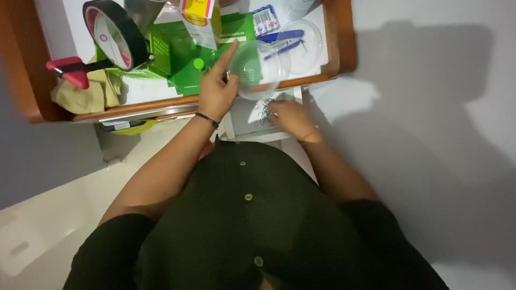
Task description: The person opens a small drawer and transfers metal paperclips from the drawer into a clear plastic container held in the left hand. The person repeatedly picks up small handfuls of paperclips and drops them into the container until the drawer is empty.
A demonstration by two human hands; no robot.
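Observation:
My left hand [216,86] holds a clear round plastic lid or dish [257,70] tilted up at the near edge of the desk, index finger stretched along its rim. My right hand [290,117] rests lower, fingers curled over a small pile of metal paper clips [263,111] lying in a white open drawer or tray [244,119]. A second clear round container [302,44] sits on the desk just beyond, with a blue pen [284,37] under it. A thin dark band circles my left wrist.
A wooden-rimmed desk [344,37] carries a tape dispenser with a black roll [114,33] and red handle [70,70], green perforated organiser pieces [177,59], a yellow and white carton [200,21], a yellow cloth [88,94]. Grey wall to the right.

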